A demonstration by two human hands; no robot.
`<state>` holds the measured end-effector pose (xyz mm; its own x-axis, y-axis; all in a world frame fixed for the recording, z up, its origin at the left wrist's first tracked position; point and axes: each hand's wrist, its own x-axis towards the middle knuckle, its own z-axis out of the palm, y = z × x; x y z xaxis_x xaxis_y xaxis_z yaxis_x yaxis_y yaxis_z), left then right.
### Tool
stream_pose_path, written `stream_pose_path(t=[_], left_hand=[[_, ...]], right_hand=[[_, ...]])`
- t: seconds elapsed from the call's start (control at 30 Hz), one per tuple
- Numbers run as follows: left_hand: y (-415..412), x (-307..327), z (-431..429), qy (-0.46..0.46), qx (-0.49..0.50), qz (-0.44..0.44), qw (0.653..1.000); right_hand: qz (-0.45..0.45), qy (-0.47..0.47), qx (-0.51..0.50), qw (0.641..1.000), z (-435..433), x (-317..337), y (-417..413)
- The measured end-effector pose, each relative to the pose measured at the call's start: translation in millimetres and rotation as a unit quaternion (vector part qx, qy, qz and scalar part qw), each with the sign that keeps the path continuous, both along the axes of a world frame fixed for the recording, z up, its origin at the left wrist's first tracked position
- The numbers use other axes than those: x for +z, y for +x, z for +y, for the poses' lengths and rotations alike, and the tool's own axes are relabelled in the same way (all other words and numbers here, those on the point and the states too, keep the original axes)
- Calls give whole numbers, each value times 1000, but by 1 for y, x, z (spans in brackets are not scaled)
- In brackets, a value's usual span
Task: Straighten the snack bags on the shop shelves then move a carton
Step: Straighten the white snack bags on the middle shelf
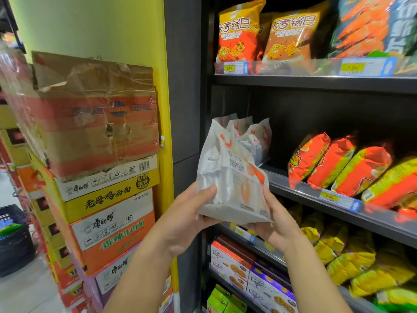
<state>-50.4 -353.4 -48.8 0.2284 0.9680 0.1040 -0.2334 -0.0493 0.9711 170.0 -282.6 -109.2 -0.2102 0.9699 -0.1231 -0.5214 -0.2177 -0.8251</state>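
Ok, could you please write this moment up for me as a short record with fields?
held: white bag, upright, in front of the middle shelf
left hand: grips the bag's lower left edge
right hand: grips its lower right corner
middle shelf: white bags at the left end; red-yellow bags leaning, further right
top shelf: orange bags, upright
cartons: stacked left of the shelves, untouched; top carton torn
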Motion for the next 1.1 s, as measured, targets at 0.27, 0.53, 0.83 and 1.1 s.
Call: stream_pose_path(t=[0.27,0.53,0.83,1.1], left_hand=[[-10,0,19,13,126,76,989],[-28,-13,35,-72,148,40,986],[-36,-7,36,-156,111,-2,982],[-44,-18,36,-47,108,-25,993]], right_hand=[[-127,71,-58,988,2,17,1],[-187,99,-16,977,-6,43,11],[-208,75,11,975,-6,69,9],[-221,189,48,956,-9,58,11]])
